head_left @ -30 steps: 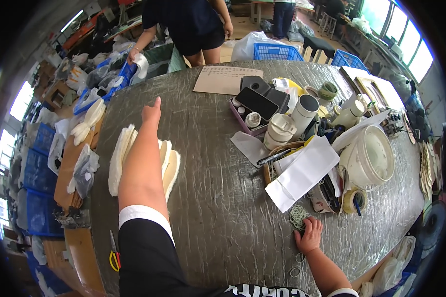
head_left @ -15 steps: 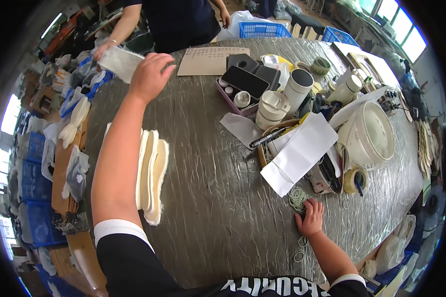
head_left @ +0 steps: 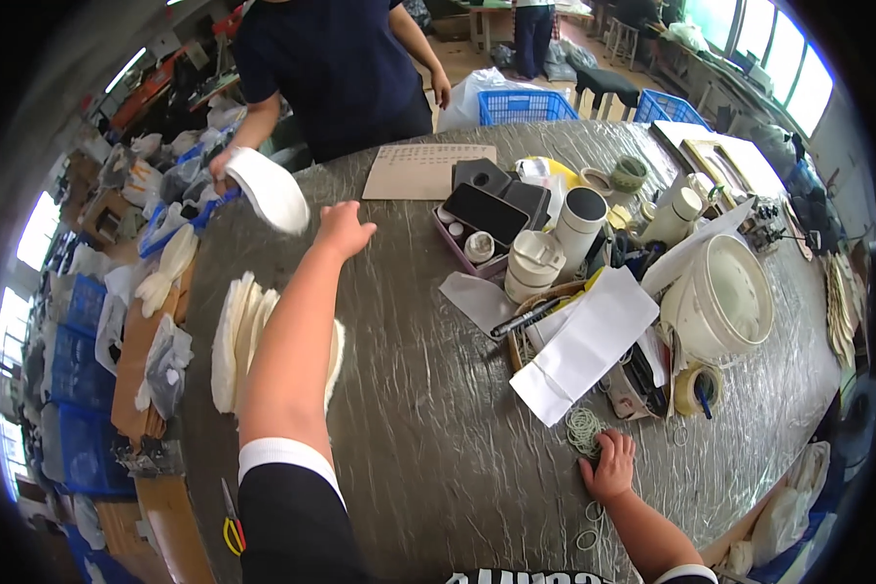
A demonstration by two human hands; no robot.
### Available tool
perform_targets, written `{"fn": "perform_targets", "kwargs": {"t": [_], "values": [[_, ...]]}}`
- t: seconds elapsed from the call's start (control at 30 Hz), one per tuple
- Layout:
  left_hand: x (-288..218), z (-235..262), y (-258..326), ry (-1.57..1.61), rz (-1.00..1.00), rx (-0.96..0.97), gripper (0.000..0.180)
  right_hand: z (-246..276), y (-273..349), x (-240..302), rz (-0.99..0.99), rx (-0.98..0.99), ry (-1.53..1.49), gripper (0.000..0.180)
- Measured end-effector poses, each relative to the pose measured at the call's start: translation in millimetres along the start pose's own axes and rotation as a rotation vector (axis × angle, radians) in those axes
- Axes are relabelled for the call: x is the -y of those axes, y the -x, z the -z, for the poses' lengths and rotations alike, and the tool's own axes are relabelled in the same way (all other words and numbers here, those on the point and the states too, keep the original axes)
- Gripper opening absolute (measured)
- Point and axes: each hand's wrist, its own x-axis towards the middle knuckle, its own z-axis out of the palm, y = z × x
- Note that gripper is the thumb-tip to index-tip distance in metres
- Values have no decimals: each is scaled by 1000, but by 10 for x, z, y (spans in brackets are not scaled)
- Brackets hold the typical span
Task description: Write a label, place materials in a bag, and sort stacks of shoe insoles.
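My left hand [head_left: 344, 232] is stretched across the far left of the table, fingers apart and nothing in it. Just beyond, a co-worker's hand [head_left: 222, 167] holds a white, fuzzy insole-shaped pad [head_left: 269, 191]; a small gap separates it from my fingers. Several similar cream pads [head_left: 234, 346] lie side by side under my left forearm, which hides part of them. At the right, my right hand [head_left: 609, 467] rests on the tabletop with its fingers loosely spread. Its fingertips are beside a bundle of pale green rubber bands [head_left: 584, 431].
Scissors [head_left: 232, 526] lie near the left edge. Right of centre stand a phone [head_left: 487, 213], white tumblers [head_left: 533, 263], a box covered by folded paper [head_left: 594, 331], a tape roll [head_left: 696, 389] and a white bucket [head_left: 720, 292]. Cardboard [head_left: 428, 172] lies at the far edge.
My left hand has moved right, away from the white pad, which stays in the co-worker's hand and has turned. The view has shifted, bringing the scissors into sight. My right hand stays by the rubber bands.
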Motion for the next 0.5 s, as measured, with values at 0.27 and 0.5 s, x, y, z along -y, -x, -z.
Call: {"fn": "perform_targets", "kwargs": {"t": [0.27, 0.5], "values": [[4, -78, 14, -62, -57, -8, 51, 9, 1, 6, -44, -4, 39, 53], [50, -127, 131, 103, 125, 246, 44, 10, 4, 18, -28, -36, 45, 53]]}}
